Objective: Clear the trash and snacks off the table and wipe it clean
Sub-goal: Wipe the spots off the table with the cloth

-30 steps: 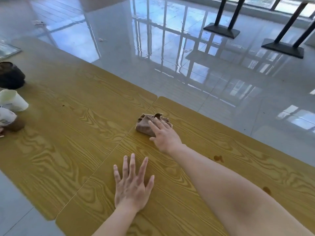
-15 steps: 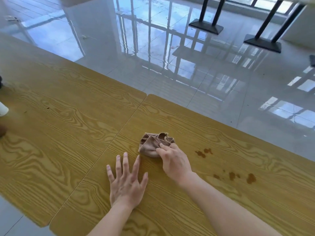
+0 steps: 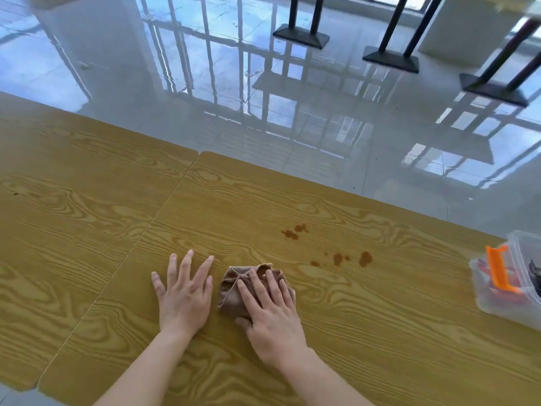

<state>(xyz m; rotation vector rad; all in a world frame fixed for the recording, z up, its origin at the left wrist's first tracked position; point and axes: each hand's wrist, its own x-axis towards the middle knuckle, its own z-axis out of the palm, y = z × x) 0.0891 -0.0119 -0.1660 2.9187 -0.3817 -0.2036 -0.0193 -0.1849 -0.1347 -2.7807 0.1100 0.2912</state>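
Observation:
A crumpled brown cloth (image 3: 234, 284) lies on the yellow wood-grain table (image 3: 366, 332). My right hand (image 3: 270, 312) presses flat on top of the cloth, fingers spread over it. My left hand (image 3: 184, 291) rests palm down on the bare table just left of the cloth, fingers apart, holding nothing. Brown spill stains (image 3: 339, 257) dot the tabletop up and to the right of the cloth, with two more spots (image 3: 294, 232) farther back.
A clear plastic container (image 3: 509, 284) with an orange piece and red items inside stands at the table's right edge. A seam (image 3: 164, 206) joins a second table on the left. Beyond the far edge is glossy tiled floor with black table bases (image 3: 301, 36).
My right hand has pulled the cloth toward me, close beside my left hand. The view swung right: the cups at the left are gone and the stains and container have appeared.

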